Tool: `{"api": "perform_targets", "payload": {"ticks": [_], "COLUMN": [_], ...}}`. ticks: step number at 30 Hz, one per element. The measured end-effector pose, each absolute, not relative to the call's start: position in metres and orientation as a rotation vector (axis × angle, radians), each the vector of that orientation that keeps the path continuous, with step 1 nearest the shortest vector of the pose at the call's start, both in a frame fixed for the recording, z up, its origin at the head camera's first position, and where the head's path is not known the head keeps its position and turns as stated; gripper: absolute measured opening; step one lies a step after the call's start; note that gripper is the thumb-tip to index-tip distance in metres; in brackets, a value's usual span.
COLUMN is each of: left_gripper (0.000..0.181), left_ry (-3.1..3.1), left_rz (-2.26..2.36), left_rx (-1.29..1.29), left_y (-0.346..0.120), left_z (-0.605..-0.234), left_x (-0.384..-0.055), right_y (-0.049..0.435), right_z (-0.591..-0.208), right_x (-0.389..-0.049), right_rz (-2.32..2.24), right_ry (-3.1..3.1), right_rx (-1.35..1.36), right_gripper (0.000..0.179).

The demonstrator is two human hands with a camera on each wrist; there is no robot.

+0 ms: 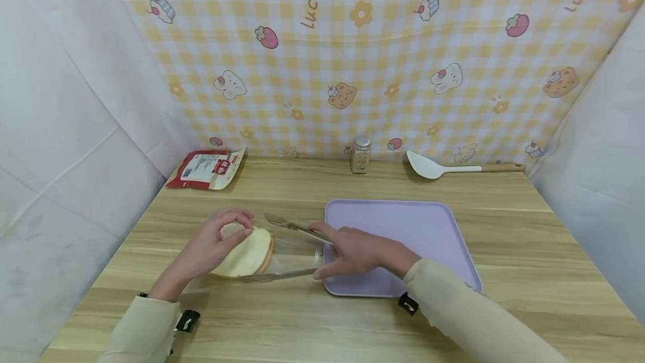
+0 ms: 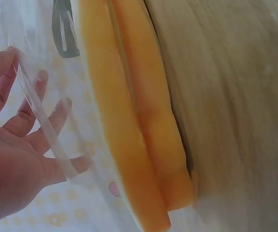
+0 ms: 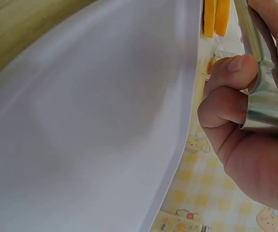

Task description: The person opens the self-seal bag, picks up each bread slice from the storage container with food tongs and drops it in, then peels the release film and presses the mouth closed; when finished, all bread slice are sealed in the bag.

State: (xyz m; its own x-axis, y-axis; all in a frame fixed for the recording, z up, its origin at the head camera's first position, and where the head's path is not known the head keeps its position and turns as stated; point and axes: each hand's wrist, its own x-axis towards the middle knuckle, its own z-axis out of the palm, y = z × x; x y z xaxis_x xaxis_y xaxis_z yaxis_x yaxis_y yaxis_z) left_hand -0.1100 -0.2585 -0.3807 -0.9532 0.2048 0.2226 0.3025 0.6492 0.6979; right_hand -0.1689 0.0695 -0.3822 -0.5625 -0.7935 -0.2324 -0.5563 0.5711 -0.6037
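Two stacked slices of bread (image 1: 243, 255) with orange-brown crusts lie on the left of the table in a clear plastic bag (image 1: 292, 250). Thumb and fingertips of my left hand (image 1: 209, 245) pinch the film of that bag above the slices, as the left wrist view shows close up, the other fingers spread behind it. My right hand (image 1: 355, 251) grips metal tongs (image 3: 269, 104) near their bent end. The tong arms are spread wide and point left, one tip beyond the bread and the other along its near edge. In the right wrist view the bread edges show past the tray.
A lilac tray (image 1: 403, 240) lies under and beyond my right hand. Along the back stand a small spice jar (image 1: 360, 156) and a white spatula (image 1: 428, 167) with a wooden handle. A red and white packet (image 1: 206, 170) lies at the back left, before a checked cloth (image 1: 322, 71).
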Motion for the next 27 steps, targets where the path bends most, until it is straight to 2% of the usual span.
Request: {"api": "perform_targets", "payload": {"ticks": [8,27], "left_gripper": [0.009,0.007], "left_ry": [-2.727,-2.720], "left_rz": [-1.188,-1.208], "left_rx": [-0.424,-0.430], "left_y": [-0.257,-0.258], "left_z": [-0.382,-0.385], "left_x": [-0.112,-0.116], "right_y": [0.078,0.126], "right_z": [-0.379,-0.369], "right_x": [-0.169,-0.160], "right_rz": [-0.666,-0.628], "right_ry": [2.334,2.416], "right_rx": [-1.061,-0.980], "right_gripper": [0.096,0.090]}}
